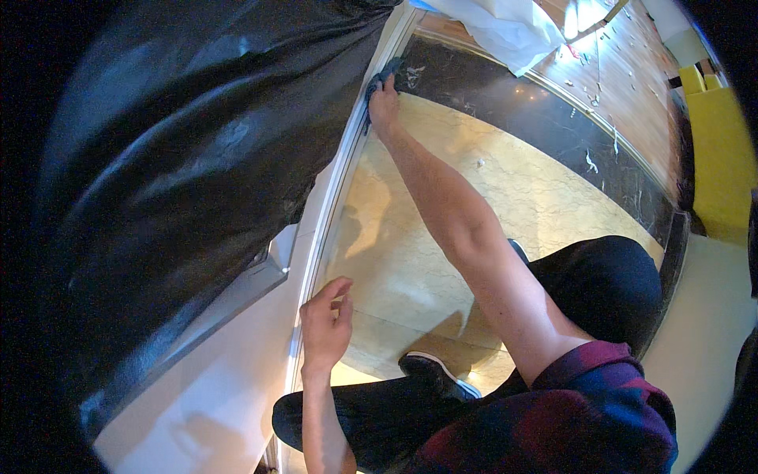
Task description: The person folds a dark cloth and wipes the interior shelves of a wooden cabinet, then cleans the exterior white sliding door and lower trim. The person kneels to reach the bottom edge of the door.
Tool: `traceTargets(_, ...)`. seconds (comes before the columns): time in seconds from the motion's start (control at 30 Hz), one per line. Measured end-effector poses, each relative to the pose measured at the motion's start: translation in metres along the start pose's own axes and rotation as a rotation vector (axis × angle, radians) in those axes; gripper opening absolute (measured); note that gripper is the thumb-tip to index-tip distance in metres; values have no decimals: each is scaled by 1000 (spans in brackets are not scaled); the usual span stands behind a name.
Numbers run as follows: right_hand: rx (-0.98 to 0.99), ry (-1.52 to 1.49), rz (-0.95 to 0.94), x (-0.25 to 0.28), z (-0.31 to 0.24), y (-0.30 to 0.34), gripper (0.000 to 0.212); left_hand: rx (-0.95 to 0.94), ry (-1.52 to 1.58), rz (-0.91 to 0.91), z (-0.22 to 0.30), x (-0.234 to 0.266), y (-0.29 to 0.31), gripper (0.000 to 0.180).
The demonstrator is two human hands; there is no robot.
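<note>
My right arm stretches far forward, and my right hand point(384, 107) presses a dark blue-grey cloth point(387, 73) against the white skirting board point(322, 225), down where it meets the floor. Its fingers are closed on the cloth, which bunches out in front of and beside them. Much nearer to me, my left hand point(325, 324) hovers by the same skirting board with nothing in it. Its fingers are loosely bent and apart. I cannot tell whether it touches the wall.
Black plastic sheeting point(197, 166) drapes over something on the left. Cream marble floor point(442, 182) borders a dark stone strip point(489, 87) with pale scraps. Beyond lie white sheeting point(505, 35) and wooden floor point(632, 87) with debris. A yellow piece point(718, 150) stands at right.
</note>
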State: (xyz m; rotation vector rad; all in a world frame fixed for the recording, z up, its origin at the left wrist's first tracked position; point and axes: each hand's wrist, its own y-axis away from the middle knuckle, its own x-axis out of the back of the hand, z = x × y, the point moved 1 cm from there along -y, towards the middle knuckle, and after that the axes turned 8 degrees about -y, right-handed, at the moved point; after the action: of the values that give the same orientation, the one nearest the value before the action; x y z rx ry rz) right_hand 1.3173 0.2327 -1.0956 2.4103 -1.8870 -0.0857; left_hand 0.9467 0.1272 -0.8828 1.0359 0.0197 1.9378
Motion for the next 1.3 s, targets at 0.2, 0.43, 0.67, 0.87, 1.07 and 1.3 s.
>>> traceTargets(0.2, 77, -39, 3, 8, 48, 53, 52, -80, -64, -68, 2, -12, -1, 30)
traceTargets(0.43, 109, -122, -131, -2, 42, 269, 63, -71, -73, -78, 23, -7, -8, 28)
traceTargets(0.67, -4, -59, -190, 2, 43, 401, 64, -168, -197, -94, 11, -8, -20, 25)
traceTargets(0.87, -352, -19, -172, -7, 3, 304, 61, 117, 264, 187, -8, 53, 12, 20)
traceTargets(1.07, -125, -33, -19, -8, 13, 207, 58, 167, 255, 22, -6, 76, 49, 27)
traceTargets(1.3, -380, 16, -126, -23, 46, 405, 56, 141, 349, 76, 26, 75, 44, 30)
